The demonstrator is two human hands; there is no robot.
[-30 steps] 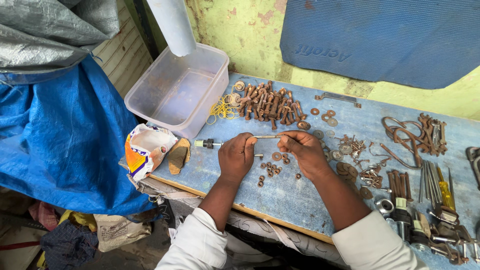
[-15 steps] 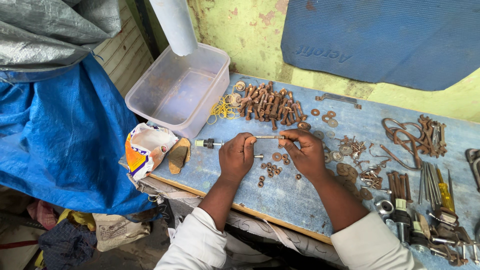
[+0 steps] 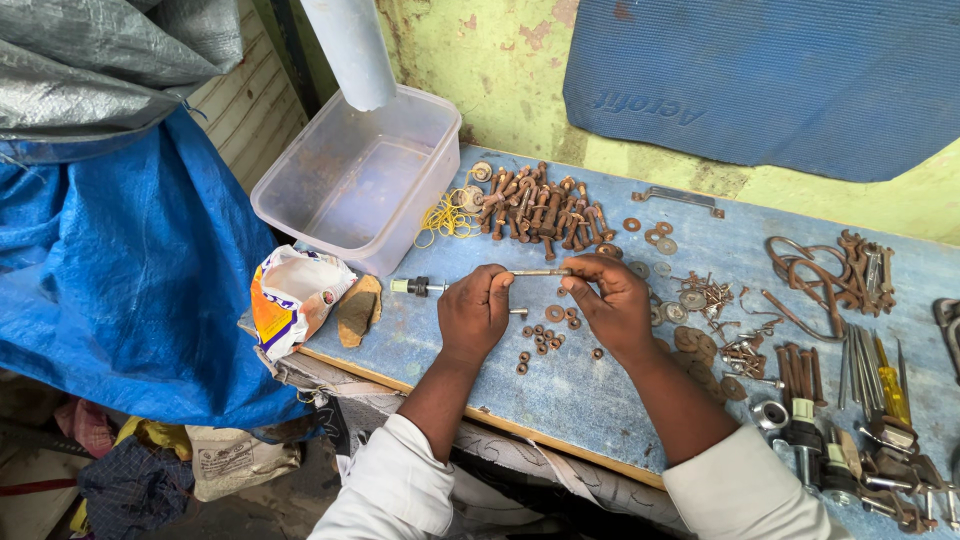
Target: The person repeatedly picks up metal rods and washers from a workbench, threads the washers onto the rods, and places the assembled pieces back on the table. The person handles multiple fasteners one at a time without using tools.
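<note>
Holding a long thin grey metal bolt (image 3: 538,271) level between both hands, just above the blue-painted wooden bench (image 3: 600,390). My left hand (image 3: 474,312) is curled around one end, fingers closed on the shank; my right hand (image 3: 612,300) pinches the other end with fingertips. Whether a nut sits on the bolt I cannot tell at this size. Small rusty washers and nuts (image 3: 548,335) lie scattered on the bench directly below and between my hands. Heap of rusty brown bolts (image 3: 540,207) lies beyond the hands, near the clear rectangular plastic tub (image 3: 300,205) at the bench's far left corner.
</note>
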